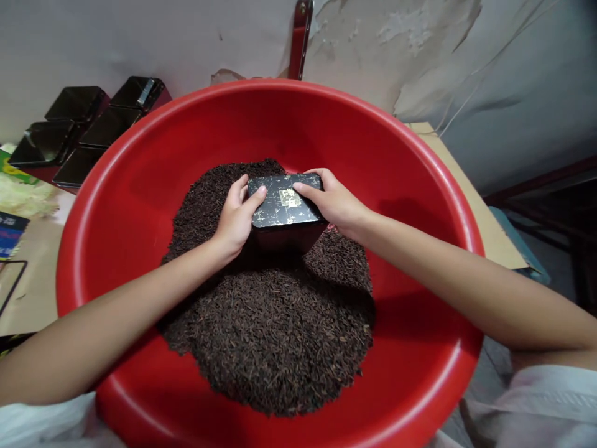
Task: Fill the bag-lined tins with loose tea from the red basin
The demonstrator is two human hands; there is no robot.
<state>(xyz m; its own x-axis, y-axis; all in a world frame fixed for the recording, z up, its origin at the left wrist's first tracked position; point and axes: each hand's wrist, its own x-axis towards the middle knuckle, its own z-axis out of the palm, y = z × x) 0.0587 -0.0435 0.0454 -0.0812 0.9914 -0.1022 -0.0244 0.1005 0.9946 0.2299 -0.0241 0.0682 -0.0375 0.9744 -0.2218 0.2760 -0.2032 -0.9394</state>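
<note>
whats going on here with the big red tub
A person's left hand and right hand grip a dark box from both sides, thumbs on its top. It is over a heap of dark shreds inside the red tub. Several more dark boxes sit outside, at the left.

Both bare arms reached forward and inward, converging in front of the body. The left forearm (135,314) rose from the lower left corner, and the right forearm (448,267) slanted in from the right edge, with a bend showing at its elbow (517,339). The left hand (236,214) and right hand (339,200) faced each other, near but apart, both closed in a grip. The left thumb (256,198) lay on top, angled up and inward; the right thumb (306,191) pointed across toward it. Fingers curled on the far side, mostly hidden.
</note>
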